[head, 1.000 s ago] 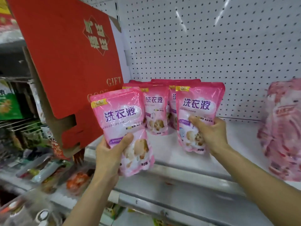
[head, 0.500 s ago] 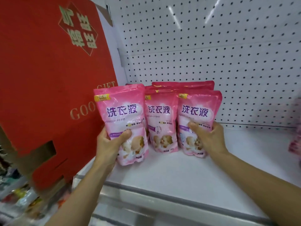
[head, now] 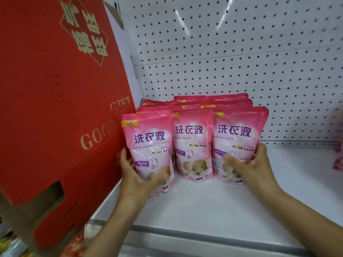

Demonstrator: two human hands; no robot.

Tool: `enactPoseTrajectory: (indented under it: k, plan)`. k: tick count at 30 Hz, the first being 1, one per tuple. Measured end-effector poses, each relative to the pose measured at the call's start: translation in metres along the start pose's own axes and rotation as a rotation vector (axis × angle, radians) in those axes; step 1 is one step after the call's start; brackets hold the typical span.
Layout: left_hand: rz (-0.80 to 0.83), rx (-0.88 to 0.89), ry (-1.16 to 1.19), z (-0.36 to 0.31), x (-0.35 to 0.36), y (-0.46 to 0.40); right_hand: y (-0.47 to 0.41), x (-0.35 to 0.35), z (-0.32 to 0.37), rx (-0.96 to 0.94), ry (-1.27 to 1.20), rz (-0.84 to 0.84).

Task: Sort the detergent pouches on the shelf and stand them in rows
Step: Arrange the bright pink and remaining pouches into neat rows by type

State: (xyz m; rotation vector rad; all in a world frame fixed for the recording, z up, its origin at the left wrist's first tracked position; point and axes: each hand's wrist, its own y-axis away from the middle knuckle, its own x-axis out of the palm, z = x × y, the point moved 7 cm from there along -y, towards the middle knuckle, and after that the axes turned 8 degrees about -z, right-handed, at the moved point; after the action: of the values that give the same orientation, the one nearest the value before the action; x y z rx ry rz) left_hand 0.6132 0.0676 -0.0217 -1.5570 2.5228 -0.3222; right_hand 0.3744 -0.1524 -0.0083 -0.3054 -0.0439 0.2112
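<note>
Three pink detergent pouches stand upright in a front row on the white shelf (head: 213, 206), with more pink pouches (head: 211, 101) in rows behind them. My left hand (head: 137, 175) grips the lower part of the left pouch (head: 148, 140), which stands next to the red box. The middle pouch (head: 193, 138) stands by itself, untouched. My right hand (head: 250, 164) clasps the lower right side of the right pouch (head: 237, 134), thumb across its front. The bottoms of both held pouches are partly hidden by my fingers.
A big red gift box (head: 55, 108) with gold lettering stands at the shelf's left end, touching the left pouch. White pegboard (head: 241, 52) forms the back wall. Blurred pink packs (head: 338, 158) show at the right edge. Bare shelf lies in front and right of the pouches.
Both hands have pushed their pouches back onto the shelf, level with the middle pouch. The left pouch now stands on the shelf beside the red box. The view has moved closer.
</note>
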Motion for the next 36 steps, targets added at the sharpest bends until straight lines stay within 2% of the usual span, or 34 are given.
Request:
enactPoseTrajectory:
  k: [3, 6, 10, 13, 18, 22, 24, 26, 27, 29, 31, 33, 36]
  plan:
    - [0.113, 0.016, -0.067, 0.012, 0.013, -0.002, 0.007, 0.007, -0.011, 0.035, 0.031, 0.054]
    - [0.212, 0.012, -0.003, 0.007, 0.024, -0.013, 0.010, 0.004, -0.007, 0.011, 0.129, 0.060]
    - [0.318, 0.040, 0.041, -0.009, 0.037, -0.021, 0.011, 0.002, -0.002, 0.007, 0.131, 0.062]
    - [0.314, 0.056, 0.033, -0.009, 0.037, -0.031, 0.009, 0.001, -0.001, -0.010, 0.146, 0.036]
    - [0.219, 0.103, -0.061, -0.003, 0.025, -0.043, 0.009, -0.001, 0.002, -0.026, 0.115, 0.024]
    - [0.214, 0.073, -0.068, 0.001, 0.016, -0.034, 0.014, -0.001, 0.002, -0.019, 0.114, 0.028]
    - [0.213, 0.063, -0.083, 0.002, 0.014, -0.029, 0.018, -0.013, 0.020, -0.147, 0.151, -0.124]
    - [0.222, 0.054, -0.093, 0.003, 0.014, -0.026, 0.026, -0.025, 0.050, -0.390, 0.219, -0.293]
    - [0.229, 0.051, -0.098, 0.003, 0.013, -0.026, 0.033, -0.024, 0.064, -0.498, 0.225, -0.312]
    - [0.255, 0.043, -0.124, 0.006, 0.012, -0.027, 0.046, 0.002, 0.075, -0.562, 0.271, -0.173]
    - [0.303, 0.031, -0.148, 0.010, 0.010, -0.027, 0.048, 0.041, 0.061, -0.381, 0.396, 0.033]
    - [0.337, 0.017, -0.155, 0.015, 0.008, -0.030, 0.044, 0.071, 0.037, -0.156, 0.434, 0.168]
    - [0.342, 0.023, -0.155, 0.018, 0.008, -0.033, 0.032, 0.088, 0.023, -0.055, 0.368, 0.186]
